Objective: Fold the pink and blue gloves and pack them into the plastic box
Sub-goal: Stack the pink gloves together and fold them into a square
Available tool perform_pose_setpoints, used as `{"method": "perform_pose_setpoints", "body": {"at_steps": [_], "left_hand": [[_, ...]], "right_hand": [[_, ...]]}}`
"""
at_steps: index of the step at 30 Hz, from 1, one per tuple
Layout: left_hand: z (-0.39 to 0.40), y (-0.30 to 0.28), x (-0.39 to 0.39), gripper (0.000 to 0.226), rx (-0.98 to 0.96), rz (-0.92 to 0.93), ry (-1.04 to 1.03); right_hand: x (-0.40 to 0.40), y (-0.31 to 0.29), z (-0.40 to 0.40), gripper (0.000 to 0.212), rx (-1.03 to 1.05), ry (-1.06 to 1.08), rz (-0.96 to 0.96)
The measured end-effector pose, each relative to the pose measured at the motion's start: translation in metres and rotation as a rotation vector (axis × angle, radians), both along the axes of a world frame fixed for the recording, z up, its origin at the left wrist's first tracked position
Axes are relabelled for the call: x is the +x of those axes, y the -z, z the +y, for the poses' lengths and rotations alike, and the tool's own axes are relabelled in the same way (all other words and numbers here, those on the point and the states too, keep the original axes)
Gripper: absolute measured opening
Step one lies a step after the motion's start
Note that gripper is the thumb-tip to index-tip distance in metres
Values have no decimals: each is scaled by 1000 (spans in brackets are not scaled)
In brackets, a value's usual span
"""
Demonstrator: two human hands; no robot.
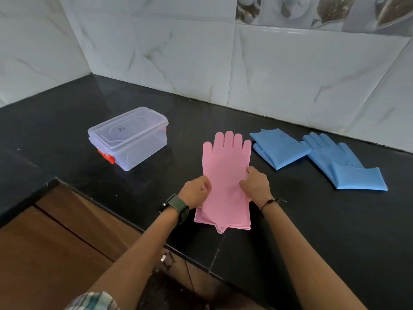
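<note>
Head view shows the flat pink rubber gloves stacked on the glossy black stone counter, fingers pointing toward the wall; only a thin edge of the lower glove shows at the cuff. The left hand pinches the left edge, fingers curled closed on it, and the right hand grips the right edge likewise. To the right lie two light blue rubber gloves: a folded one just beside the pink pair, and a half-folded one farther right, touching it. The clear plastic box with orange latches sits left, lid on. A dark wristwatch covers the left wrist.
</note>
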State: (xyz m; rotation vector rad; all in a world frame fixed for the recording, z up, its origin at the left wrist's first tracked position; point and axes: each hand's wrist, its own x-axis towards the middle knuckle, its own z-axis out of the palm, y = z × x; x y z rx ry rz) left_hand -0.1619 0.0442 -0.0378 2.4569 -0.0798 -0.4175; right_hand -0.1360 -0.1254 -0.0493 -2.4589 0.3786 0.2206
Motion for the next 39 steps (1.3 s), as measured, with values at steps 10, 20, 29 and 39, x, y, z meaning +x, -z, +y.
{"method": "perform_pose_setpoints", "body": {"at_steps": [10,20,29,39], "left_hand": [[40,0,6,42,500,-157,722],[59,28,6,36,540,-564,1130],[23,6,46,24,-401,-110,-39],[12,20,73,22,146,-239,21]], "right_hand": [[-70,-3,-25,56,-516,-718,-354],[-87,9,-48,40,-623,-1011,-573],[-28,-10,-18,11,233,-30,-434],[26,3,1,34,-300,5,-70]]}}
